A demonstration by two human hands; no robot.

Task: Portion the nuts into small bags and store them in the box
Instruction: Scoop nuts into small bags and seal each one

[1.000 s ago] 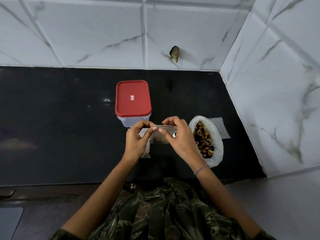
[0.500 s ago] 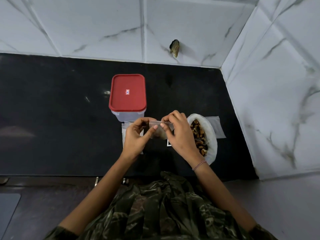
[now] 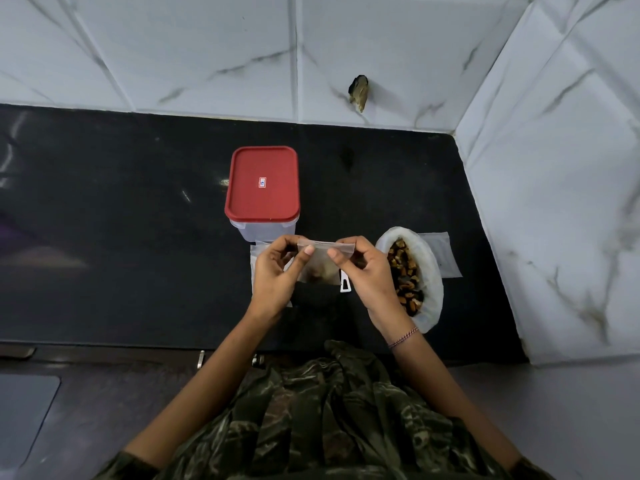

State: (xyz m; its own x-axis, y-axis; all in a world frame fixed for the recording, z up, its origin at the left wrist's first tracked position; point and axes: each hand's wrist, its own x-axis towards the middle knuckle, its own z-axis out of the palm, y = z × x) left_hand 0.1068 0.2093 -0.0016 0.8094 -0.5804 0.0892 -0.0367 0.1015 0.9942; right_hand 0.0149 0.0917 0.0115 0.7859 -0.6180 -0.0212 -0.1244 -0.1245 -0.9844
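**Small bag pinched at its top edge**

Above the dark table (image 3: pixel 121 237), the left hand (image 3: pixel 277 271) and right hand (image 3: pixel 367 271) each pinched a top corner of one small clear bag (image 3: pixel 320 263), something brownish showing inside. Just right, nuts (image 3: pixel 405 275) filled a white open bag (image 3: pixel 433 271). Beyond the hands stood the box (image 3: pixel 262 183), its red lid on.
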